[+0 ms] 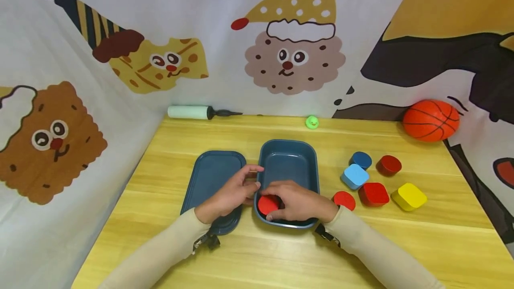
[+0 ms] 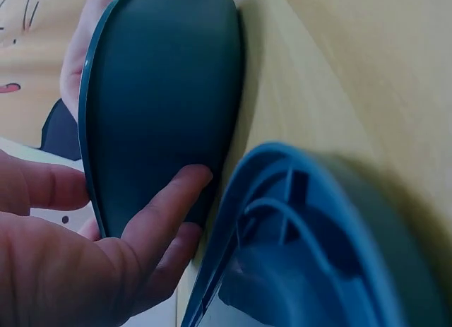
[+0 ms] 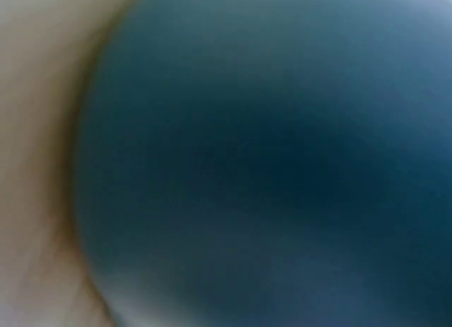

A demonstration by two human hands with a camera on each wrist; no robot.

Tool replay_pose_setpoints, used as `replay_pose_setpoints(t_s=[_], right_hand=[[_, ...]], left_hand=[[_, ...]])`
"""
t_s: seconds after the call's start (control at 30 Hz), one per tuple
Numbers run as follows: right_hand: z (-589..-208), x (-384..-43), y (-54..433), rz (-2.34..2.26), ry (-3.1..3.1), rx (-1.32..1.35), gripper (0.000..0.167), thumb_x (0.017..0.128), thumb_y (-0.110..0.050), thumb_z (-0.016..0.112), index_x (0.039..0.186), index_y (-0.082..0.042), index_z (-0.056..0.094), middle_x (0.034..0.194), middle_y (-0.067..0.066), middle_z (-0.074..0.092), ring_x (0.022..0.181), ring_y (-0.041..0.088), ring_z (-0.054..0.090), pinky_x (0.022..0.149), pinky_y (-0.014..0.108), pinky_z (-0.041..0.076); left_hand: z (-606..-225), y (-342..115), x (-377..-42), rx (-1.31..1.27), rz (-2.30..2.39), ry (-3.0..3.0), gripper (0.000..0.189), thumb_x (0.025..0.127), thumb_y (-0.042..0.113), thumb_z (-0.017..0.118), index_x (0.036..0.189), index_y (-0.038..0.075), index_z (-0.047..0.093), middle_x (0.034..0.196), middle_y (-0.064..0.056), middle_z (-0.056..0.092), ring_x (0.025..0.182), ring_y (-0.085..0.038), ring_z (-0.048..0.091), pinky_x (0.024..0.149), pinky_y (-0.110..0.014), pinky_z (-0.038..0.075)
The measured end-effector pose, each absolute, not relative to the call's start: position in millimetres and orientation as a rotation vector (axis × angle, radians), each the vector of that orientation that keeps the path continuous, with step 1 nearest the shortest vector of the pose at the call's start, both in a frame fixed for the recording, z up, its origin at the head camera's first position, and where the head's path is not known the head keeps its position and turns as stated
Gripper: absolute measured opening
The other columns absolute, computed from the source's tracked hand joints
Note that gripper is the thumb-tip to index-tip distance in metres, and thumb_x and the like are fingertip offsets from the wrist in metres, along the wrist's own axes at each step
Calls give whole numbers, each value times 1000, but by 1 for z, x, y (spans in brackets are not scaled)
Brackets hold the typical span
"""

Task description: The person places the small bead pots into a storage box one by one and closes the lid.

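A dark blue rectangular box [image 1: 290, 164] stands without its lid near the middle of the table. My right hand [image 1: 299, 200] reaches into its near-left corner and grips a round red block [image 1: 267, 205] between thumb and fingers. Beside the left wall is my left hand [image 1: 234, 191], its fingers fairly straight, touching the rim and the outer wall. The left wrist view shows these fingers [image 2: 152, 221] against the wall. Under the left forearm lies the matching blue lid [image 1: 214, 175], partly covered. The right wrist view is blurred and filled by the box's outside wall [image 3: 247, 164].
Right of the box are a dark blue round block [image 1: 360, 160], a light blue block [image 1: 355, 176], red blocks [image 1: 374, 194] and a yellow block [image 1: 409, 197]. Along the back lie a pump [image 1: 188, 112], a green duck [image 1: 312, 122] and an orange basketball [image 1: 431, 120].
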State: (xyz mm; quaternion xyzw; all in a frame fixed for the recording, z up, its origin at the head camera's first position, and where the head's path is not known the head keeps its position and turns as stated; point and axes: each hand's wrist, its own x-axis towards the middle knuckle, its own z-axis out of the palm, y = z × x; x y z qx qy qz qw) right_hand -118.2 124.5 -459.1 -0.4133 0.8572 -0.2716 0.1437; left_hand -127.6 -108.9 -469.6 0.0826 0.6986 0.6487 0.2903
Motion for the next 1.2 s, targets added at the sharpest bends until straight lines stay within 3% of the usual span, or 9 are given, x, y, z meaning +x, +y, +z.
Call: replay_pose_setpoints(t_s=[0.23, 0.5, 0.7, 1.0, 1.2], right_hand=[[-457, -121, 121, -737, 2447, -1201, 49, 93, -33, 83, 135, -14, 68, 121, -3, 70, 102, 7, 61, 91, 28, 53], [-454, -119, 126, -842, 2484, -1166, 47, 98, -31, 77, 140, -12, 67, 125, 0, 69, 92, 11, 64, 80, 23, 53], [-447, -118, 136, -935, 2531, -1184, 48, 100, -33, 75, 143, -12, 65, 131, 4, 69, 95, 17, 70, 82, 29, 59], [-443, -111, 165, -1087, 2608, -1127, 43, 100, -33, 75, 140, -20, 64, 133, 5, 70, 95, 18, 71, 80, 31, 61], [-440, -108, 193, -1191, 2691, -1015, 39, 97, -26, 80, 134, -25, 67, 128, -1, 73, 97, 18, 72, 80, 30, 62]], left_hand=[[-470, -113, -129, 194, 1747, 1851, 50, 109, 11, 53, 157, 11, 40, 160, -24, 41, 123, -29, 63, 84, -45, 63], [-472, -110, -127, 182, 1766, 1830, 51, 109, 11, 53, 158, 13, 41, 163, -22, 39, 130, -31, 61, 84, -43, 63], [-473, -110, -126, 190, 1779, 1807, 57, 109, 10, 52, 163, 19, 38, 165, -21, 38, 137, -40, 57, 85, -45, 63], [-471, -109, -129, 227, 1774, 1799, 60, 107, 8, 52, 164, 18, 38, 164, -23, 39, 128, -38, 63, 84, -46, 65], [-471, -106, -130, 187, 1768, 1825, 59, 106, 6, 54, 162, 19, 42, 162, -21, 42, 126, -37, 63, 81, -46, 65]])
